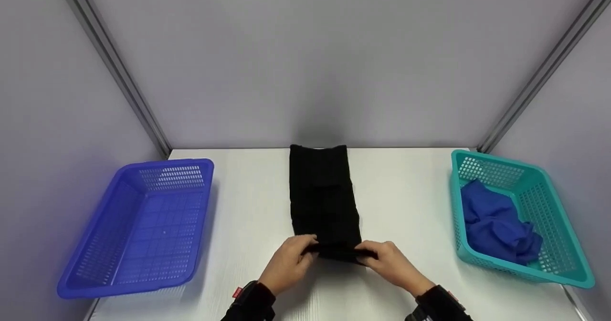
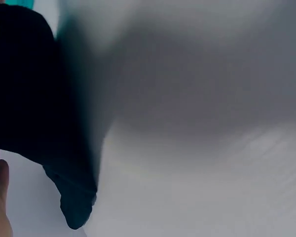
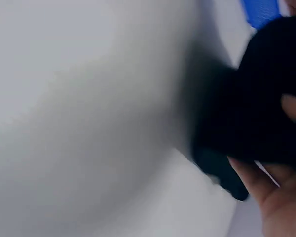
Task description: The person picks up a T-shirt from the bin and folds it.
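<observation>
A black cloth (image 1: 321,197), folded into a long narrow strip, stretches from the back of the white table toward the person. At its near end, my left hand (image 1: 289,263) pinches the left corner between thumb and fingers. The right corner is pinched by my right hand (image 1: 394,265). Between the hands the near edge is lifted and bent up off the table. In the left wrist view the dark cloth (image 2: 29,89) hangs at the left side. The right wrist view shows the fingers (image 3: 256,182) under the cloth (image 3: 256,108) and the thumb over it.
On the left stands a blue plastic basket (image 1: 204,216) with nothing in it. A teal basket (image 1: 568,225) on the right holds a crumpled blue cloth (image 1: 499,225). Grey panels (image 1: 315,63) enclose the white table (image 1: 396,192) at the back and sides.
</observation>
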Demonstrator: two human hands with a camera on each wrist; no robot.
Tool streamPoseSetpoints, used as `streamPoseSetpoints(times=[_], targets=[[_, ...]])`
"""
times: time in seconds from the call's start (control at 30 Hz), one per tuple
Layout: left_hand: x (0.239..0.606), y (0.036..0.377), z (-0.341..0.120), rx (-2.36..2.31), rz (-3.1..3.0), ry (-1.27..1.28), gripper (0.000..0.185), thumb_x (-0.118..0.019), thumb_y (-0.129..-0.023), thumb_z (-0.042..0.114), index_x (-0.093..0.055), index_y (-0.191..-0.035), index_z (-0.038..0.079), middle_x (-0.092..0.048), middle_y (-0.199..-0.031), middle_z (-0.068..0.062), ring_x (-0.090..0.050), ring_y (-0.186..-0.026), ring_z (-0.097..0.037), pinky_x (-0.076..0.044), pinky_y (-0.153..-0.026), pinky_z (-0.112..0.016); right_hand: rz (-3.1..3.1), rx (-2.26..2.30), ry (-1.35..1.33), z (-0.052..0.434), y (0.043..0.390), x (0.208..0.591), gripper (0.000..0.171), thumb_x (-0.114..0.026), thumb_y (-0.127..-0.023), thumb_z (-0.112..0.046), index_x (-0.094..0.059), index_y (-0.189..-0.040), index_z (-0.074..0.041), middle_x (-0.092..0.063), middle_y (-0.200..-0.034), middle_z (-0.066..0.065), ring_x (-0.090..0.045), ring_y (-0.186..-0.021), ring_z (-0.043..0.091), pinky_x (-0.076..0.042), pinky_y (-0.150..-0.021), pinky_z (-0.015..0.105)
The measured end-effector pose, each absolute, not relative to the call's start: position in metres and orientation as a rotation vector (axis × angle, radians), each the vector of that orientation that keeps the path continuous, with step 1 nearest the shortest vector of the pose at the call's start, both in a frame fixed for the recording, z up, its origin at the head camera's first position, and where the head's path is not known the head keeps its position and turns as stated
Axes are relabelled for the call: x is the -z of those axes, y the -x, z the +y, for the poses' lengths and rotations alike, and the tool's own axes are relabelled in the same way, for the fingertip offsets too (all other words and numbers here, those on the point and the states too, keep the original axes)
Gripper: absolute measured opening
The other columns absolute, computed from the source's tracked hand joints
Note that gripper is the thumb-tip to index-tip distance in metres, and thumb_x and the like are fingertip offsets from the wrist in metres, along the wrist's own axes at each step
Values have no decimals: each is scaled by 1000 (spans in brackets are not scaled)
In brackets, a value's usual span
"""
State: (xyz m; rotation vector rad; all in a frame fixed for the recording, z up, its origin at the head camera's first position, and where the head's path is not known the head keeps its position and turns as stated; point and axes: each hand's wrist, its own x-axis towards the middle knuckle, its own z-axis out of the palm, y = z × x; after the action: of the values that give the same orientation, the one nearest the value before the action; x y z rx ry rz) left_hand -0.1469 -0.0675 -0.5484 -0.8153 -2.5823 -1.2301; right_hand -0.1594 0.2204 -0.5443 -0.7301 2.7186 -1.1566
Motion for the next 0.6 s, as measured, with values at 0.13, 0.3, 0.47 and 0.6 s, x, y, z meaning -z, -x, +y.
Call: streamPoseSetpoints(times=[0.13, 0.3, 0.47, 0.6], targets=[[539, 147, -70, 1570, -2560, 769, 11, -59, -98, 4, -63, -105, 11, -76, -99, -7, -63, -77, -9, -52, -68, -25, 2605, 1168, 753, 228, 163, 522, 14, -69, -98, -16, -76, -110, -14, -77, -106, 2, -71, -91, 9, -56, -76, 26], [533, 150, -73, 1811, -2508, 753, 7, -56, -103, 7, -61, -103, 12, -68, -83, 2, -61, -75, -5, -47, -69, -20, 2516, 1184, 782, 230, 166, 508, 18, -67, -100, -24, -75, -113, -16, -76, -106, 0, -71, -92, 10, -57, -78, 27], [529, 151, -77, 1884, -2568, 742, 3, -56, -104, 11, -59, -106, 10, -44, -70, 9, -44, -62, -3, -38, -62, -21, 2352, 1227, 765, 227, 167, 503, 14, -65, -101, -26, -74, -110, -20, -74, -101, -4, -66, -86, 6, -53, -77, 24], [528, 153, -79, 1991, -2622, 656, 7, -58, -104, 15, -58, -106, 9, -43, -74, 6, -42, -63, -7, -36, -62, -22, 2199, 1284, 702, 225, 170, 501, 14, -64, -102, -25, -72, -111, -17, -72, -103, -1, -67, -84, 7, -53, -77, 23]])
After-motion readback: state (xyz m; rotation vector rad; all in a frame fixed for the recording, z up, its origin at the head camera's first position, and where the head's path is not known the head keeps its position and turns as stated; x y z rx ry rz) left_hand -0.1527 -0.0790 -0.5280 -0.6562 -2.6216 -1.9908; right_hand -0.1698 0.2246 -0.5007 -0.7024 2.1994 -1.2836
